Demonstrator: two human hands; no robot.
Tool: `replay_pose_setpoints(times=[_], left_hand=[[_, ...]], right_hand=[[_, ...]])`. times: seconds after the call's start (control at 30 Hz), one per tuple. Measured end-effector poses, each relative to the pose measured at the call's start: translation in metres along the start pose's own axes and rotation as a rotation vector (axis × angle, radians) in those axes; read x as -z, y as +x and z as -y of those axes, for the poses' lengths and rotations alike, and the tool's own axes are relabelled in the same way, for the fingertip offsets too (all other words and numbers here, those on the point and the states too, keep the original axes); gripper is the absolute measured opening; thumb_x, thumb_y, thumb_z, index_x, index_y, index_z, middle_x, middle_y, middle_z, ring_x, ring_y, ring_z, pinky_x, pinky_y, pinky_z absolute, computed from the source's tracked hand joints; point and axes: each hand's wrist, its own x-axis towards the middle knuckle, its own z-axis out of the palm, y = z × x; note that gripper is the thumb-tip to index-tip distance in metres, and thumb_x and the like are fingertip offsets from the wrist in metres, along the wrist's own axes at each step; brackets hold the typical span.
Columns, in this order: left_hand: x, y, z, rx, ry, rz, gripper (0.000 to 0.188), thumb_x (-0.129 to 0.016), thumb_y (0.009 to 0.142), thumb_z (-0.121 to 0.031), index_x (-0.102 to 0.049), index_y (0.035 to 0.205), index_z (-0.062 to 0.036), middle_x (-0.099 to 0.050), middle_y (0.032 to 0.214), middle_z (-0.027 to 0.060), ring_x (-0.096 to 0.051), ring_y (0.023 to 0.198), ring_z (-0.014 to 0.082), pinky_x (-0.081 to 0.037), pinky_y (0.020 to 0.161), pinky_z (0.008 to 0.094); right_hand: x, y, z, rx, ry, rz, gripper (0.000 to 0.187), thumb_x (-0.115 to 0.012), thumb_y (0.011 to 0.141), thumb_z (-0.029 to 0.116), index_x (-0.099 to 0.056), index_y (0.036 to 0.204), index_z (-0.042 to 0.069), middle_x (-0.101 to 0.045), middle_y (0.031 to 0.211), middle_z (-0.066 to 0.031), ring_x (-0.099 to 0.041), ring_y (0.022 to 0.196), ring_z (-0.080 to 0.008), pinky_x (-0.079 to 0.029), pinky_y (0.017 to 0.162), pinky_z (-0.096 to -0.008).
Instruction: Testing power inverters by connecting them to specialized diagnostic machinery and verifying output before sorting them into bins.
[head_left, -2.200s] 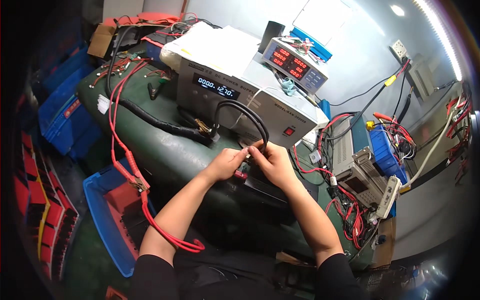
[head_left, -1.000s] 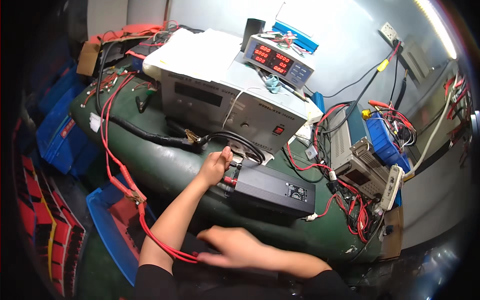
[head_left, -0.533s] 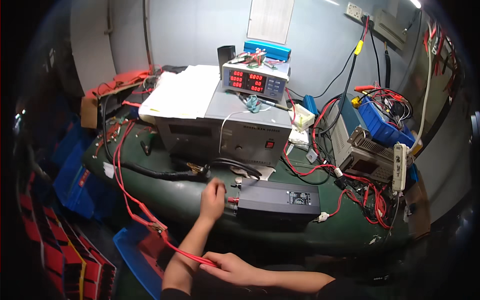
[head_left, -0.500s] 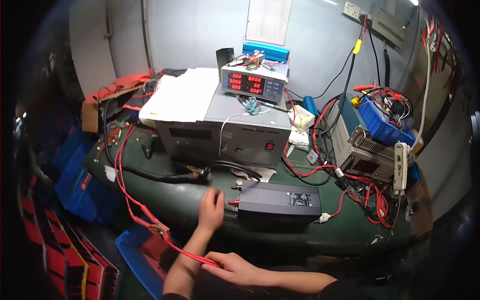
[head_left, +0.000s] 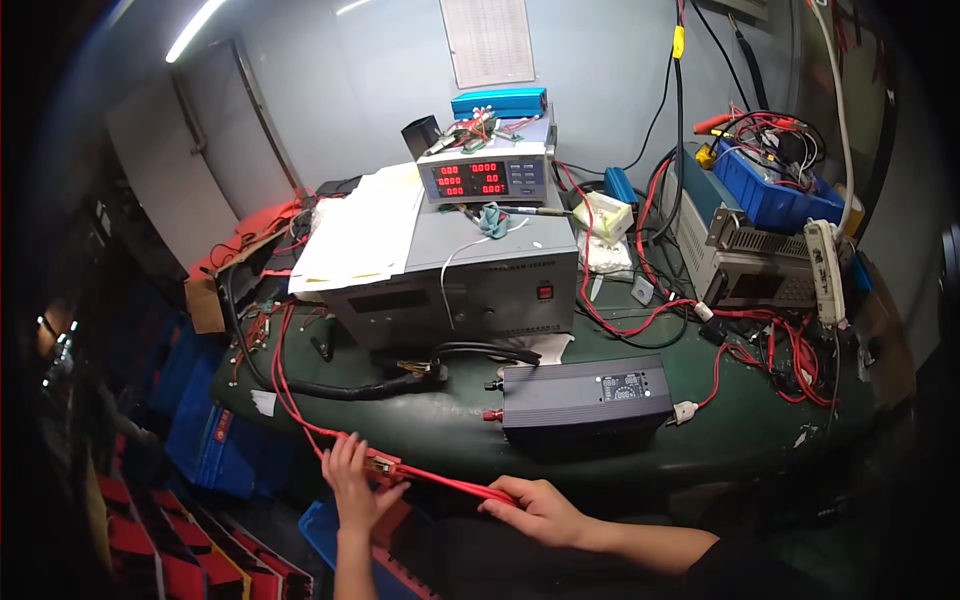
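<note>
My right hand (head_left: 545, 515) is wrapped round a pair of red cables (head_left: 450, 482) in front of the bench. These run left to a red clamp (head_left: 383, 465) with copper-coloured jaws, from which more red cables rise to the bench's left side. Around the clamp's left end, my left hand (head_left: 352, 485) has its fingers over the red part and its thumb below; the contact is partly hidden. To the right, on the green bench top, lies a black inverter-like box (head_left: 585, 400) with a small display. A red and a black terminal stick out of its left end.
Behind stands a large grey power unit (head_left: 460, 300) bearing papers (head_left: 365, 230) and a meter (head_left: 487, 180) with red digits. A thick black cable (head_left: 340, 388) lies left of the box. Tangled red leads (head_left: 790, 365) and a blue bin (head_left: 775, 180) are at right.
My left hand has moved from beside the box's terminals down and left onto the red clamp. The right hand still holds the red cables. The view has shifted.
</note>
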Motion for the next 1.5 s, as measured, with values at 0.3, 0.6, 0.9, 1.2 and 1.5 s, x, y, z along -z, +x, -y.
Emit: replay_pose_setpoints(times=[0.3,0.6,0.9,1.2,1.5], left_hand=[[-0.026,0.063,0.028,-0.249,-0.153,0.339,0.106,-0.095,0.055,-0.047,-0.051,0.145,-0.0127,-0.060,0.140,0.0139,-0.059,0.126,0.0361,-0.042,0.114,0.0543],[-0.045,0.091,0.032,-0.127,-0.111,0.249,0.079,-0.093,0.057,-0.036,-0.065,0.125,-0.0075,-0.063,0.123,0.0125,-0.059,0.115,0.0360,-0.044,0.103,0.0493],[-0.062,0.105,0.050,-0.120,-0.170,0.345,0.090,-0.096,0.044,-0.037,-0.065,0.124,-0.0108,-0.060,0.126,0.0100,-0.054,0.120,0.0357,-0.043,0.103,0.0495],[-0.075,0.120,0.061,-0.105,-0.145,0.340,0.086,-0.088,0.056,-0.054,-0.065,0.124,-0.0079,-0.062,0.126,0.0126,-0.053,0.120,0.0374,-0.040,0.106,0.0509],[-0.074,0.109,0.061,-0.188,-0.066,0.172,0.050,-0.058,0.091,-0.044,-0.064,0.120,-0.0041,-0.063,0.123,0.0143,-0.056,0.122,0.0373,-0.036,0.110,0.0520]], right_hand=[[0.033,-0.015,0.037,-0.048,-0.035,-0.104,0.022,-0.065,0.105,0.021,-0.068,0.111,0.001,-0.065,0.077,-0.0012,-0.056,0.068,-0.0058,-0.045,0.062,-0.0260],[0.027,-0.021,0.037,0.098,-0.122,-0.001,0.021,-0.068,0.101,0.019,-0.066,0.110,0.001,-0.067,0.076,-0.0088,-0.064,0.065,-0.0179,-0.048,0.061,-0.0306],[0.038,-0.017,-0.013,-0.113,-0.216,0.016,0.024,-0.061,0.106,0.027,-0.064,0.112,0.003,-0.070,0.082,-0.0106,-0.068,0.072,-0.0241,-0.051,0.067,-0.0338],[0.020,-0.004,-0.061,-0.104,-0.259,0.076,0.038,-0.056,0.107,0.029,-0.056,0.131,0.001,-0.069,0.119,-0.0200,-0.067,0.112,-0.0362,-0.053,0.096,-0.0429],[0.049,-0.062,-0.073,-0.045,-0.469,0.029,0.069,-0.057,0.105,0.035,-0.032,0.160,0.002,-0.049,0.153,-0.0252,-0.049,0.141,-0.0388,-0.041,0.117,-0.0416]])
